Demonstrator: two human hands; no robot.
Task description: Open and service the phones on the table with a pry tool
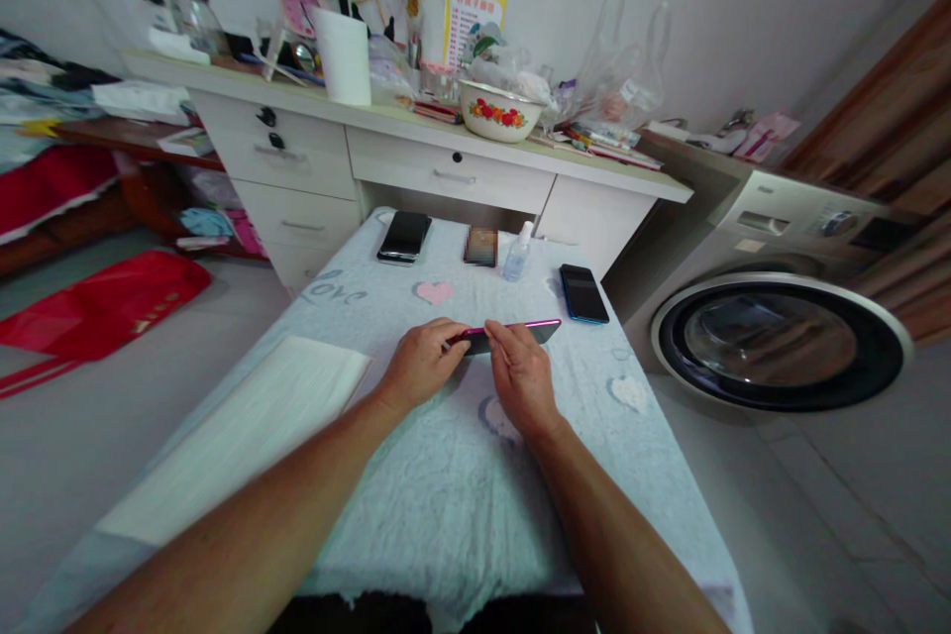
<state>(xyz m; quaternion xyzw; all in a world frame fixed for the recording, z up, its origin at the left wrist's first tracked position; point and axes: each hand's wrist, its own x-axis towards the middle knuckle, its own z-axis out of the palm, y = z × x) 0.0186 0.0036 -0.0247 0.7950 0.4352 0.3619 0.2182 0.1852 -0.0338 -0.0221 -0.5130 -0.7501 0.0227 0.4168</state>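
Note:
Between both hands a smartphone (541, 331) with a pinkish-purple edge is held on its side, tilted above the cloth. My left hand (423, 360) is closed on its left end, thumb and fingers on the edge. My right hand (522, 378) pinches near the middle of the upper edge; whether something small is between these fingertips I cannot make out. Beyond the hands stands a clear spray bottle (515, 258) with a white cap. A dark phone with a blue edge (583, 294) lies flat to the right. Farther left lies a black phone or stack of phones (404, 237).
The table has a light blue cloth (461, 475). A folded whitish cloth or paper (245, 436) lies at its left. A small brown blurred item (480, 246) is near the far edge. Behind are a white desk (446, 163) and a washing machine (773, 317); a red bag (111, 307) is on the floor.

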